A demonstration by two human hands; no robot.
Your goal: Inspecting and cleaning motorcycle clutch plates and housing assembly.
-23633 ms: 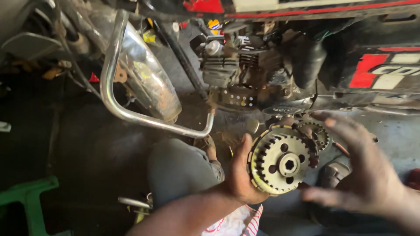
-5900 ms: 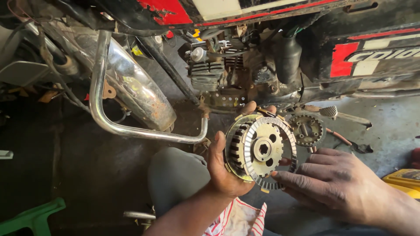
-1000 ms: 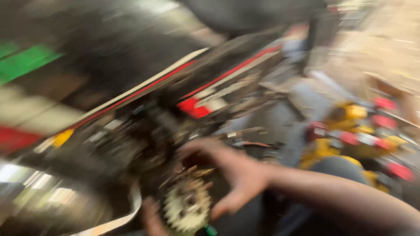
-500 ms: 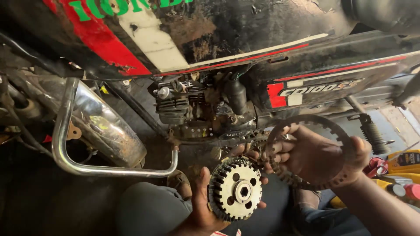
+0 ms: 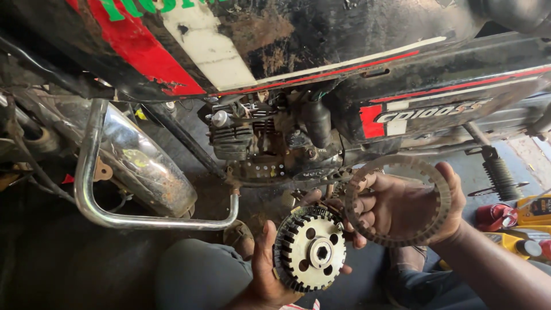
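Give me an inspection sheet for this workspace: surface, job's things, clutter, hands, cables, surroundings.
Surface: grey concrete floor, dirty.
Job's things: toothed clutch hub with round holes; thin friction ring, notched on its edge.
Clutter: red and yellow containers at the right edge.
Hands: left hand grips the hub from its left side; right hand holds the ring, fingers through it.
Cables: dark cable at the far left.
Surroundings: motorcycle engine, chrome guard bar, black and red bodywork.

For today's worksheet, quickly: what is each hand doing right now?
Left hand: closed around the toothed clutch hub.
Right hand: closed on a thin toothed ring plate, held just right of the hub.
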